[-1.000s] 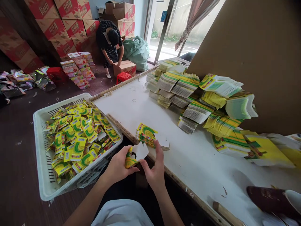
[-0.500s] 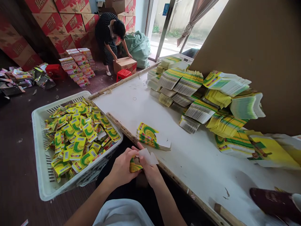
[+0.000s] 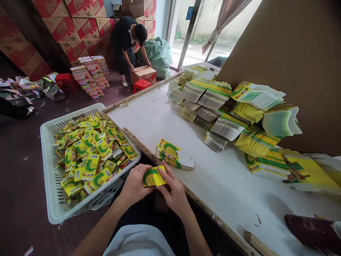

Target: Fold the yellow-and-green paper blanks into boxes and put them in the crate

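Observation:
A small yellow-and-green cardboard box (image 3: 149, 177) is between my hands, just off the table's near edge. My left hand (image 3: 135, 183) grips its left end with fingers wrapped round it. On its right end, my right hand (image 3: 172, 188) pinches the yellow flap, thumb below and fingers above. A short stack of flat carton blanks (image 3: 172, 154) lies on the table just beyond my hands. To my left, a white plastic basket (image 3: 49, 192) is heaped with similar yellow boxes (image 3: 90, 163).
The white table (image 3: 213, 192) has a wooden rim and bears piles of flat carton blanks (image 3: 226, 124) at its far right. A dark cup (image 3: 309, 227) lies near the right. Beyond, a person (image 3: 128, 46) bends over a carton (image 3: 144, 74) beside a red stool (image 3: 141, 85).
The white flap on the box's right end is folded over, now showing its yellow side. My right fingers have shifted onto it. A person's leg has appeared at the far left.

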Tool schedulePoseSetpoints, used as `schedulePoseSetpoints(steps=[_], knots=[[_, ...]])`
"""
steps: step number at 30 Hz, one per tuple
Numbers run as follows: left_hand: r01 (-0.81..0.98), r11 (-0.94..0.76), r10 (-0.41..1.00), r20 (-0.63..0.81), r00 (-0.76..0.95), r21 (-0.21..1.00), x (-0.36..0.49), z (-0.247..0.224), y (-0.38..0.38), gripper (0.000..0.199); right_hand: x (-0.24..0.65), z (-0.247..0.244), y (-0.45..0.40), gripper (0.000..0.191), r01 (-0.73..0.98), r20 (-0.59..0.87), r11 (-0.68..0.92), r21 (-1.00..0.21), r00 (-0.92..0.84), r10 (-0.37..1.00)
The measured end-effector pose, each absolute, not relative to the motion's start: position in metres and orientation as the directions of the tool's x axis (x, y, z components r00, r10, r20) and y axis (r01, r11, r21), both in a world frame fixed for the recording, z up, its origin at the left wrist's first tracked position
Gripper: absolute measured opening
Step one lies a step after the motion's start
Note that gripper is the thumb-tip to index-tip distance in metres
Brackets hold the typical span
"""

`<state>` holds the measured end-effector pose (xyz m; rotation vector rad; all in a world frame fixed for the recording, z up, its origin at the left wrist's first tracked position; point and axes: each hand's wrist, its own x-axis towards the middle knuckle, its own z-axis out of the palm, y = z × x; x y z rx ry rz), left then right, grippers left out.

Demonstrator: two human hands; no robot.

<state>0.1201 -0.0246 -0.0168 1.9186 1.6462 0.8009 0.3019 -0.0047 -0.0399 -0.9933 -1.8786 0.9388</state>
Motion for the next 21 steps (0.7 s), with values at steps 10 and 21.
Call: schedulePoseSetpoints(steps=[10, 21], knots=[[0.704, -0.204, 0.975, 0.079, 0.207, 0.68, 0.119, -0.01, -0.026, 0.05, 0.33, -0.018, 0.006, 0.04, 0.375, 0.16, 0.452, -0.809, -0.6, 0.784], [0.65, -0.135, 0.989, 0.062, 0.134, 0.748, 0.117, -0.01, -0.019, 0.072, 0.33, -0.019, 0.01, 0.031, 0.303, 0.193, 0.441, -0.845, -0.596, 0.779]])
